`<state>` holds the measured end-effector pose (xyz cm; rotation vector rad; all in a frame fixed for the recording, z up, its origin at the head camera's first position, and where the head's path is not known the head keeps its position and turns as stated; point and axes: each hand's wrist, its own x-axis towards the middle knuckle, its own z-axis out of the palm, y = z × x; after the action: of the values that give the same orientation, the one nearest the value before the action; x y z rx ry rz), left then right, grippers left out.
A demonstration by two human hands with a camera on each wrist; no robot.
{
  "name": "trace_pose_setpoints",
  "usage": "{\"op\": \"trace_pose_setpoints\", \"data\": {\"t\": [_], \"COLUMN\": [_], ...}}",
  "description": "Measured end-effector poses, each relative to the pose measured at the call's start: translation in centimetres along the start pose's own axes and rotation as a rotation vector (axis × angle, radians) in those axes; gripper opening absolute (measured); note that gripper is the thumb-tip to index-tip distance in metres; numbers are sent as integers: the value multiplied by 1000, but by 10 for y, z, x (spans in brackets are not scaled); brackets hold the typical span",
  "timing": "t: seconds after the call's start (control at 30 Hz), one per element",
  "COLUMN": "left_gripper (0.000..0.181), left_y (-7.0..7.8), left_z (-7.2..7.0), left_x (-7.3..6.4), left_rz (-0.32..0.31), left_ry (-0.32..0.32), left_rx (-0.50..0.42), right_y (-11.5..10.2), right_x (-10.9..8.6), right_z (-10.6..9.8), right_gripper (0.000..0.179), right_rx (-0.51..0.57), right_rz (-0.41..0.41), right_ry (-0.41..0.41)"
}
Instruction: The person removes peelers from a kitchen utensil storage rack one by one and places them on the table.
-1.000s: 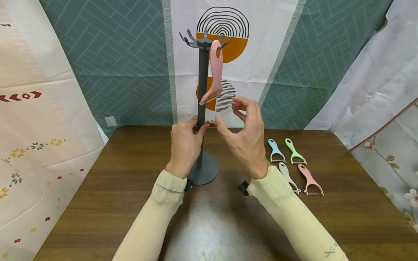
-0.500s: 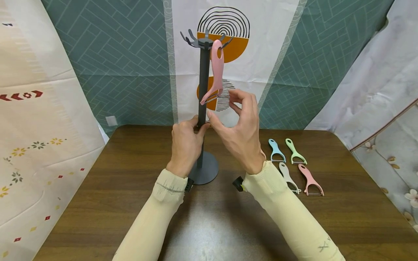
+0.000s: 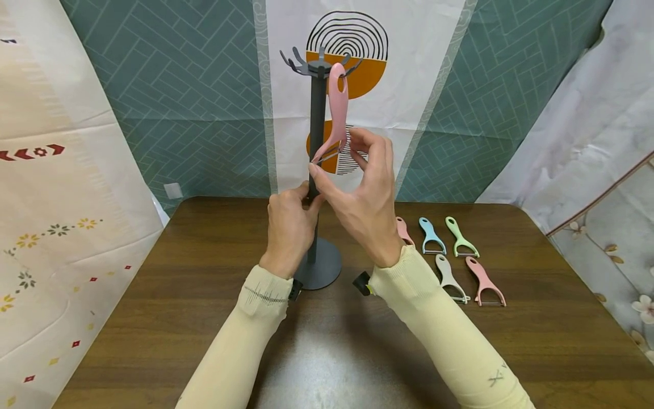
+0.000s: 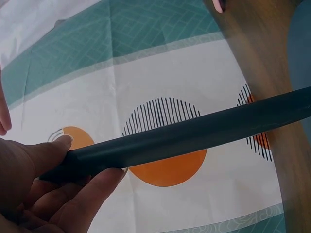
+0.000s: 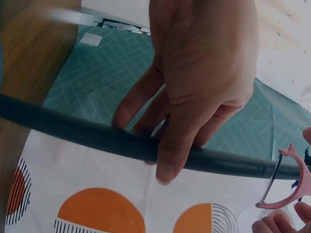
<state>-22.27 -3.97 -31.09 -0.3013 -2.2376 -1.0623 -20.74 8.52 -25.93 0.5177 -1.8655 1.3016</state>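
Observation:
A dark grey stand has a round base, an upright pole and curved hooks at its top. From a right-hand hook hangs a pink peeler by the hole in its handle, blade end down. My left hand grips the pole below the peeler, thumb and fingers round it. Beside the peeler's blade end is my right hand, thumb and bent fingers apart. In the right wrist view its fingertips lie on either side of the peeler head; contact is unclear.
Several peelers lie on the brown table at right: blue, green, white, pink and another pink one partly behind my right wrist. Patterned cloth hangs behind the table.
My right hand has moved left and up to the hanging peeler's blade end. A pink peeler on the table has come into sight behind that wrist. The left hand stays on the pole.

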Motion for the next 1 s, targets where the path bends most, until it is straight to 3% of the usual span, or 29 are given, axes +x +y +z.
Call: {"op": "trace_pose_setpoints", "data": {"t": [1.0], "left_gripper": [9], "left_y": [0], "left_z": [-1], "left_x": [0], "left_rz": [17], "left_ry": [-10], "left_rx": [26], "right_y": [-3], "right_x": [6], "right_z": [13], "right_gripper": [59], "right_rx": [36], "right_rz": [-11], "right_ry": [4]}}
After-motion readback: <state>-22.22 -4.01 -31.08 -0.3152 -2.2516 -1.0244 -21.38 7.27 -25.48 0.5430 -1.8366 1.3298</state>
